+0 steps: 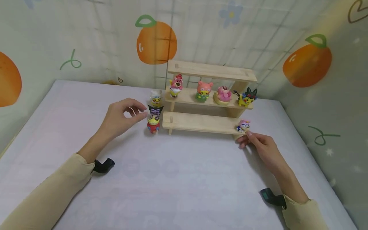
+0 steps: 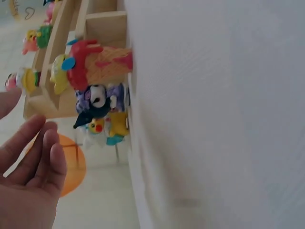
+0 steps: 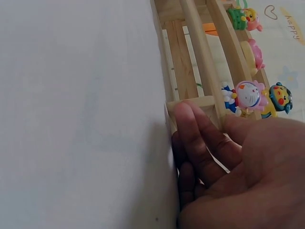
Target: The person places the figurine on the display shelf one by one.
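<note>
Three tiers make up a small wooden display shelf (image 1: 198, 123). My right hand (image 1: 263, 148) grips the right end of its lowest tier, thumb by the top edge and fingers below, as the right wrist view shows. Just above that thumb stands a cat figurine (image 3: 249, 94) with a pink hood. My left hand (image 1: 120, 116), fingers loosely bent and holding nothing, hovers left of three figurines on the table. These are a red-and-green one (image 1: 153, 124), a purple one with a black hood (image 1: 155, 111) and a yellow one with a white top (image 1: 156, 99).
Along the middle tier stand a pink bear in a red hat (image 1: 176, 85), a pink-hooded green figurine (image 1: 204, 91), a pink figurine on a yellow base (image 1: 223, 95) and a yellow one with a dark hat (image 1: 247, 97). A curtain with printed oranges (image 1: 156, 43) hangs behind the white table (image 1: 172, 185).
</note>
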The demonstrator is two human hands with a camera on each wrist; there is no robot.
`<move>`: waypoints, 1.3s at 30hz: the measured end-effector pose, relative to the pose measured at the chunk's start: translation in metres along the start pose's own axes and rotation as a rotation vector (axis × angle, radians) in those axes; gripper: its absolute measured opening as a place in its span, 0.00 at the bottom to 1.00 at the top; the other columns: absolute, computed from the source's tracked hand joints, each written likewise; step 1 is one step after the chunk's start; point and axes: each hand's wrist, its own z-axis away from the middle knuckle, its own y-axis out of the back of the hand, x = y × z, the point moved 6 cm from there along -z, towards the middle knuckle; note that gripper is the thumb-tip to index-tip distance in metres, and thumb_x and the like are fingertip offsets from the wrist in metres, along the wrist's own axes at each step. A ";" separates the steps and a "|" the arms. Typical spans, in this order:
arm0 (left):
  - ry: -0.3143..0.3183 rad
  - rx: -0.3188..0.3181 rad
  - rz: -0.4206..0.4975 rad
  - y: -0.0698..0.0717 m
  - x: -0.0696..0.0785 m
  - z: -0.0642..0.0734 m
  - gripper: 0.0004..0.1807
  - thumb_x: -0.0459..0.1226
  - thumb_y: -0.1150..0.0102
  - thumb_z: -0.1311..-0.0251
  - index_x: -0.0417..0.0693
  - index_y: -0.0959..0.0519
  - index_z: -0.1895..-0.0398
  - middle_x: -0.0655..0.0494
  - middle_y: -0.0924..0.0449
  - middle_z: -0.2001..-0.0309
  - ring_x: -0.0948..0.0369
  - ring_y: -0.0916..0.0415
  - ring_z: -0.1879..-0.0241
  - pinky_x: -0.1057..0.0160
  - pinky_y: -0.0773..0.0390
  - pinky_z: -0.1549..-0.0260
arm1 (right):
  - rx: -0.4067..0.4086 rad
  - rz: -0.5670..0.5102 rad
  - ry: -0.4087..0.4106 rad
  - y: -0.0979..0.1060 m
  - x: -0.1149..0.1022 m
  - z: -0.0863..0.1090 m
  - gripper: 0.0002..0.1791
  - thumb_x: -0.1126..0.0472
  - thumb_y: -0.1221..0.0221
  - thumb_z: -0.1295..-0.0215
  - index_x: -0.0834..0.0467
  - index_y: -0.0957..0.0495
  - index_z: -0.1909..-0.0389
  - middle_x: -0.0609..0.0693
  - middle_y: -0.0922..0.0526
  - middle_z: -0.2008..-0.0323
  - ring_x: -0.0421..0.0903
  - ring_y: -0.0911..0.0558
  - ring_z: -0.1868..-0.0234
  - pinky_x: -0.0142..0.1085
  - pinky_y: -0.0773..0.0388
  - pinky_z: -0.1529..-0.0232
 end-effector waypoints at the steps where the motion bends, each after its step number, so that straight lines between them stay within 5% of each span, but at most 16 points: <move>1: 0.008 -0.026 0.000 -0.003 -0.001 0.000 0.10 0.40 0.25 0.37 0.48 0.12 0.55 0.61 0.13 0.58 0.62 0.21 0.62 0.61 0.19 0.58 | -0.002 -0.001 0.001 0.000 -0.001 0.000 0.33 0.39 0.56 0.16 0.63 0.18 0.40 0.50 0.10 0.54 0.35 0.23 0.46 0.19 0.35 0.46; 13: 0.037 -0.235 -0.023 -0.031 -0.008 0.004 0.19 0.38 0.18 0.46 0.50 0.13 0.51 0.57 0.12 0.56 0.59 0.21 0.64 0.67 0.24 0.69 | 0.006 0.011 -0.018 0.001 -0.002 0.001 0.35 0.37 0.57 0.16 0.64 0.18 0.40 0.48 0.09 0.55 0.34 0.24 0.45 0.18 0.37 0.47; 24: 0.080 -0.299 -0.061 -0.044 -0.014 0.008 0.26 0.37 0.21 0.43 0.42 0.17 0.41 0.51 0.12 0.58 0.57 0.19 0.64 0.64 0.21 0.66 | -0.004 0.010 -0.049 0.001 -0.003 0.001 0.37 0.35 0.57 0.18 0.64 0.19 0.38 0.46 0.10 0.55 0.37 0.24 0.44 0.20 0.36 0.46; 28: 0.078 -0.279 -0.069 -0.044 -0.013 0.008 0.25 0.37 0.22 0.43 0.40 0.17 0.42 0.50 0.13 0.63 0.58 0.20 0.67 0.63 0.21 0.67 | -0.006 0.004 -0.048 0.000 -0.002 0.001 0.37 0.36 0.57 0.17 0.64 0.19 0.38 0.46 0.10 0.55 0.36 0.24 0.45 0.21 0.36 0.46; 33: 0.062 -0.176 -0.065 -0.036 -0.005 0.006 0.21 0.38 0.22 0.43 0.44 0.16 0.48 0.53 0.17 0.72 0.58 0.23 0.71 0.65 0.26 0.72 | -0.003 -0.012 -0.034 0.000 -0.001 0.000 0.35 0.38 0.56 0.16 0.65 0.20 0.38 0.45 0.10 0.56 0.35 0.24 0.46 0.21 0.36 0.45; 39: -0.009 -0.085 -0.024 -0.031 0.013 -0.001 0.19 0.37 0.23 0.41 0.44 0.15 0.47 0.54 0.15 0.66 0.59 0.21 0.69 0.63 0.23 0.69 | -0.003 -0.035 -0.023 0.001 -0.001 0.000 0.34 0.40 0.56 0.16 0.67 0.21 0.37 0.43 0.10 0.57 0.35 0.23 0.46 0.21 0.35 0.46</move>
